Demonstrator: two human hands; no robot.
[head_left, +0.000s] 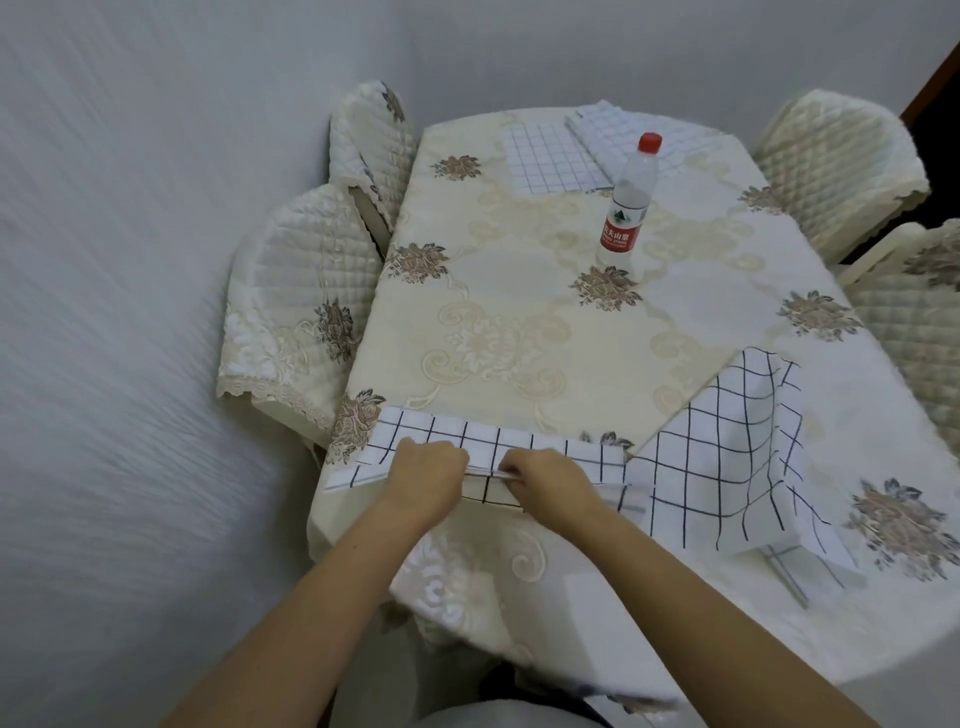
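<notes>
A white cloth with a dark grid pattern (498, 441) lies folded into a long strip along the near left edge of the table. My left hand (423, 473) and my right hand (550, 475) sit side by side on it, both with fingers curled around the strip's near folded edge. To the right, a second grid cloth (727, 457) lies loose and rumpled on the table.
The table wears a cream floral tablecloth (519, 312). A water bottle with a red cap (626, 202) stands mid-table. Two folded grid cloths (550, 158) lie at the far end. Quilted chair covers stand at the left (301, 296) and the right (836, 166).
</notes>
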